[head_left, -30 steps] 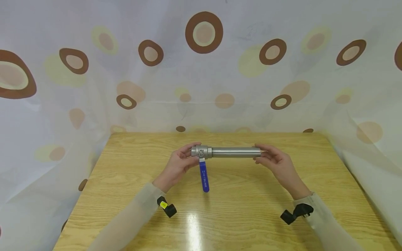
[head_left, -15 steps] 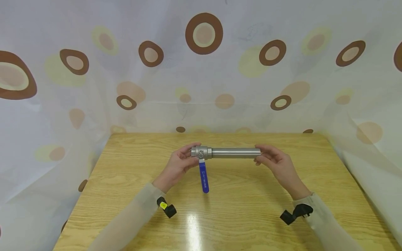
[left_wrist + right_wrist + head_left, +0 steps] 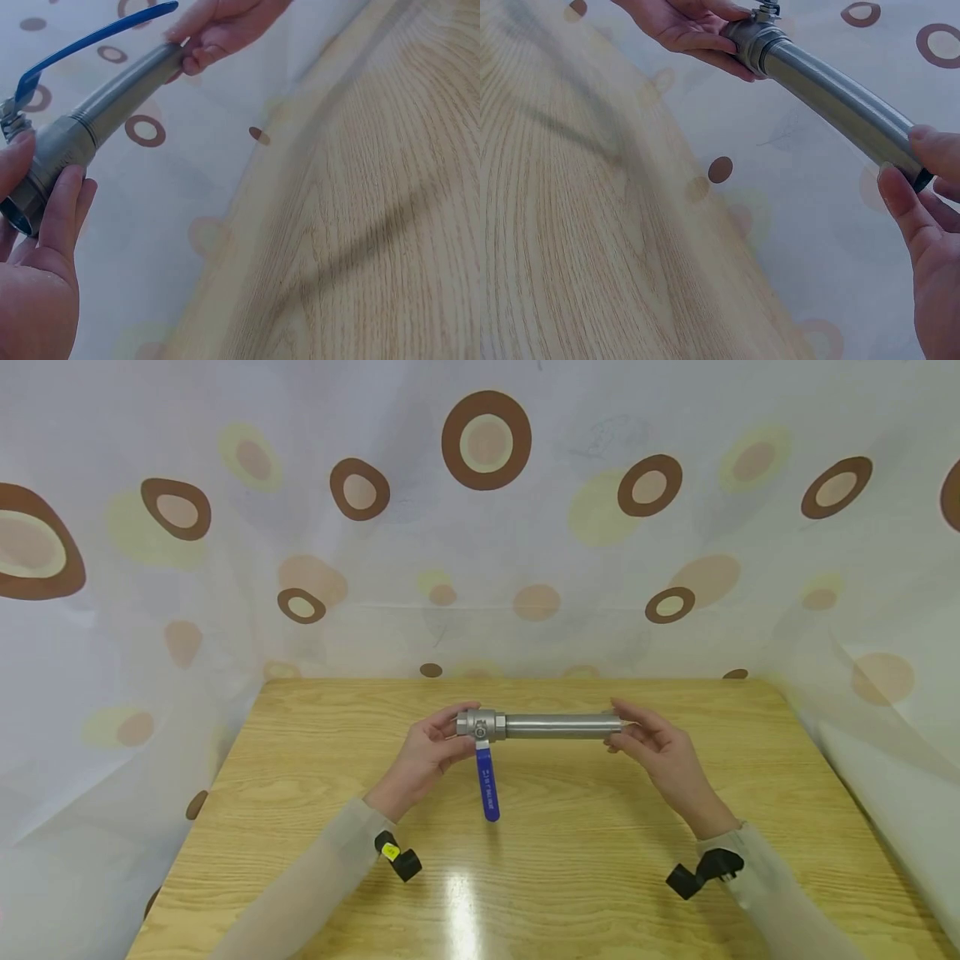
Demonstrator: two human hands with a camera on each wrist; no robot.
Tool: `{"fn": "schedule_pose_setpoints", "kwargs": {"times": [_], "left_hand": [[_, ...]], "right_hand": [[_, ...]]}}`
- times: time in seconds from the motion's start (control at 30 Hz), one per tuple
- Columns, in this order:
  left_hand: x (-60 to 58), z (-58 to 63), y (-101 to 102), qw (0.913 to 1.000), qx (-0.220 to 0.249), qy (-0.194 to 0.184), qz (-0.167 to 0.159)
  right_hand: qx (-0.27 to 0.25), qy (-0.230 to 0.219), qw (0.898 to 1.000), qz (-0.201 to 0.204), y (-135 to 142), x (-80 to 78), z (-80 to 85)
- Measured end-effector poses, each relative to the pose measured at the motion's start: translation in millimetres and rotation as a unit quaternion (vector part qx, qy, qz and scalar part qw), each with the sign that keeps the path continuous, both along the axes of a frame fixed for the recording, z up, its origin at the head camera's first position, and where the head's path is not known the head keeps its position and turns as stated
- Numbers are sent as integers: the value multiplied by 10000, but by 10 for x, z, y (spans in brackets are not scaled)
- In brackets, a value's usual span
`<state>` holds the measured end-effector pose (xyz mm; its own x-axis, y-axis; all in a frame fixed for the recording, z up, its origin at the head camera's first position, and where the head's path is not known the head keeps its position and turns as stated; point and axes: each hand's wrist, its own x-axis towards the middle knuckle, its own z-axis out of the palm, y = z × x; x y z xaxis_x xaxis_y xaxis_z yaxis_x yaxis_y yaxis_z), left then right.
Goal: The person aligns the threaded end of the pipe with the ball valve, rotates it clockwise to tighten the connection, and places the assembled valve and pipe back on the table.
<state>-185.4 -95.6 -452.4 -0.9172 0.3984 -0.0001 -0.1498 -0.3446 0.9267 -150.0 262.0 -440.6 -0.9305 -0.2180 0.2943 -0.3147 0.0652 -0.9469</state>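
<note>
A metal ball valve point(image 3: 482, 724) with a blue lever handle point(image 3: 487, 783) is joined to a straight steel pipe point(image 3: 562, 727). Both are held level above the wooden table, with the lever pointing toward me in the head view. My left hand point(image 3: 420, 760) grips the valve body at its outer end, thumb and fingers on opposite sides. At the pipe's far right end, my right hand point(image 3: 671, 764) pinches the tube between thumb and fingers. In the left wrist view a thread line shows where the pipe point(image 3: 127, 94) enters the valve.
A wood-grain table point(image 3: 555, 877) lies under both hands. White sheeting with brown and yellow spots point(image 3: 487, 527) hangs behind it and along both sides. Small black wrist cameras point(image 3: 397, 856) sit on both sleeves.
My right hand's upper finger has lifted a little and its grip on the pipe end has shifted slightly. The left hand and the valve stay where they were.
</note>
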Motion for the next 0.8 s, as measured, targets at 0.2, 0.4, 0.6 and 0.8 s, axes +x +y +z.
{"fn": "schedule_pose_setpoints", "kwargs": {"times": [0.2, 0.4, 0.6, 0.8], "left_hand": [[-11, -16, -16, 10000, 57, -20, 7], [-19, -31, -21, 10000, 55, -32, -20], [-16, -29, -16, 9999, 95, -18, -32], [-18, -25, -16, 9999, 89, -4, -59]], "right_hand": [[-65, 159, 9997, 164, -8, 2, 7], [150, 125, 9998, -30, -5, 5, 2], [435, 14, 9987, -275, -5, 12, -4], [593, 20, 9974, -412, -11, 1, -12]]}}
